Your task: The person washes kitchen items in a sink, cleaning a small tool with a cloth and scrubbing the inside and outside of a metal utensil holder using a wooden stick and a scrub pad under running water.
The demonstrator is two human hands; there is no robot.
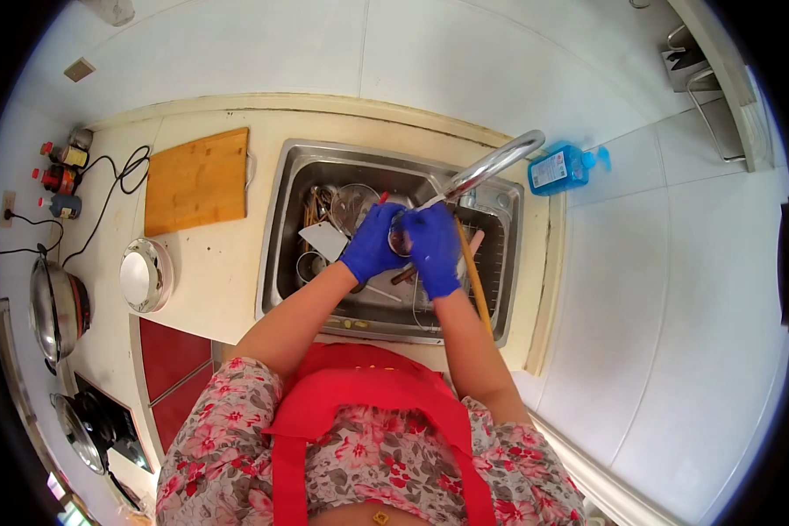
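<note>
Both hands wear blue gloves and meet over the sink, below the tap spout. My left hand [375, 245] is closed round a small round vessel, perhaps a cup or bowl [398, 243], whose curved side shows between the hands. Curled down against the same vessel, my right hand [433, 252] hides much of it, and its fingertips are not visible. In the steel sink [273, 202] beneath lie a glass lid or dish [354, 207], a white flat piece [323, 239], a metal cup [309, 266] and several utensils [316, 203].
The chrome tap [494, 167] reaches in from the right. A blue pump bottle [558, 170] stands behind the sink's right corner. Left are a wooden cutting board [196, 182], stacked bowls [145, 275], bottles [60, 181] and a pot [54, 307]. A yellowish hose or stick [474, 279] crosses the sink.
</note>
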